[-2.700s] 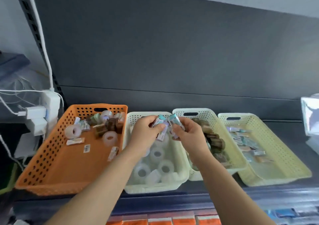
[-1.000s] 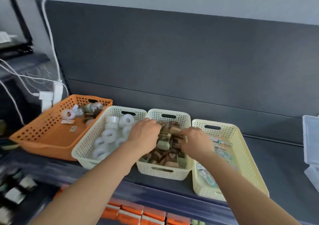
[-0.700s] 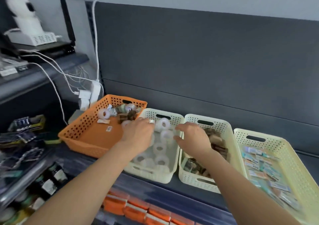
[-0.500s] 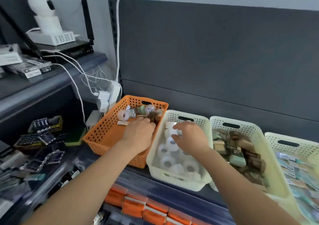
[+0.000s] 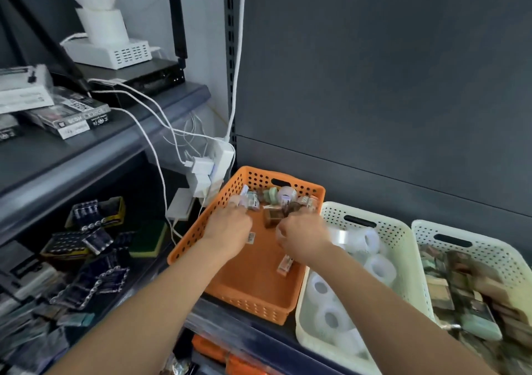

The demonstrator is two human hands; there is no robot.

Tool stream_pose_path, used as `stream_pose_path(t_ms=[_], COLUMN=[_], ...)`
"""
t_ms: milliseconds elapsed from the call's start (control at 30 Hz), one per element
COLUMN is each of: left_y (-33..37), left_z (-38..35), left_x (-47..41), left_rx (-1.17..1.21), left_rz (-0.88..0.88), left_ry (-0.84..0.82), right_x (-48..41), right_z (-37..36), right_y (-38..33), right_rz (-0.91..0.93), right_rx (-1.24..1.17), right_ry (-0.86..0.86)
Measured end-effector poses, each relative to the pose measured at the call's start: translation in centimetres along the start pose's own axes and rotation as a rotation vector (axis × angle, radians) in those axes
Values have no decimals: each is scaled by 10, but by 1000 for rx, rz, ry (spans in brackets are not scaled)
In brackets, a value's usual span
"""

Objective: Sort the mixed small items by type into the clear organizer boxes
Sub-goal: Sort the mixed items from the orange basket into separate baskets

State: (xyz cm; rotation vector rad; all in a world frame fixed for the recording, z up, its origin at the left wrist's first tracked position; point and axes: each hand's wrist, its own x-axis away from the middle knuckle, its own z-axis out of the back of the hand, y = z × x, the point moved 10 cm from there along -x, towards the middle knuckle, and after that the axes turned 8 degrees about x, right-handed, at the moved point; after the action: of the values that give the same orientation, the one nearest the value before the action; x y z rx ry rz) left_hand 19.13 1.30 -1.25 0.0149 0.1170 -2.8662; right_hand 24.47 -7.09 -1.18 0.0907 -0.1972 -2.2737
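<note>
- Inside the orange basket (image 5: 187, 244), at the left end of a dark shelf, both hands are lowered, palms down, over its floor.
- The left hand (image 5: 230, 226) lies near the basket's left wall. Its fingers point towards the heap of mixed small items (image 5: 277, 202) at the far end. The fingertips are smeared by motion, so I cannot tell whether they are apart or pinching something.
- The right hand (image 5: 302, 235) is just beside it, near the right wall. Its fingers are curled under, knuckles up; there may be something pale in them, but the blur hides it.
- The heap holds brown and green blocks, a clear roll and small wrapped packets, crowded against the far wall.
- Two loose pieces lie apart from it on the orange floor: a small label (image 5: 251, 237) between the hands and a slim packet (image 5: 285, 263) by the right wrist.
- Touching the orange basket's right side stands a cream basket (image 5: 334, 216) filled with white tape rolls (image 5: 377, 268).
- Next to that, a second cream basket (image 5: 489, 246) holds brown and green blocks (image 5: 440, 291).
- Left of the baskets, a white power strip (image 5: 221, 158) with chargers hangs at the shelf post, and battery packs (image 5: 86, 216) lie on a lower shelf.
</note>
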Motion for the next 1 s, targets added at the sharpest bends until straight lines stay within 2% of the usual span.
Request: stream_pose_path(t_ms=[233,467,567,667,833,1000], left_y=[-10,-17,-16,-17,-16,15], left_z=[-19,-26,-21,-1,29,48], left_x=[-31,-47,-46,-43,-37,-29], left_rx=[-98,-49,-1,184,617,833], left_rz=[-65,-76,-119,-136,-133,-157], left_ry=[0,-50,-49,71,335,362], right_x=[-19,-28,-27,-25,1,44], right_z=[-19,-22,-22,-12,15,28], right_y=[-2,-2,2,10,29,66], right_rz=[7,-17,-73,-152,-286,-413], right_rx=[73,104,9,-125,-364,-415], right_ry=[-150,-181,-164,-74,207,411])
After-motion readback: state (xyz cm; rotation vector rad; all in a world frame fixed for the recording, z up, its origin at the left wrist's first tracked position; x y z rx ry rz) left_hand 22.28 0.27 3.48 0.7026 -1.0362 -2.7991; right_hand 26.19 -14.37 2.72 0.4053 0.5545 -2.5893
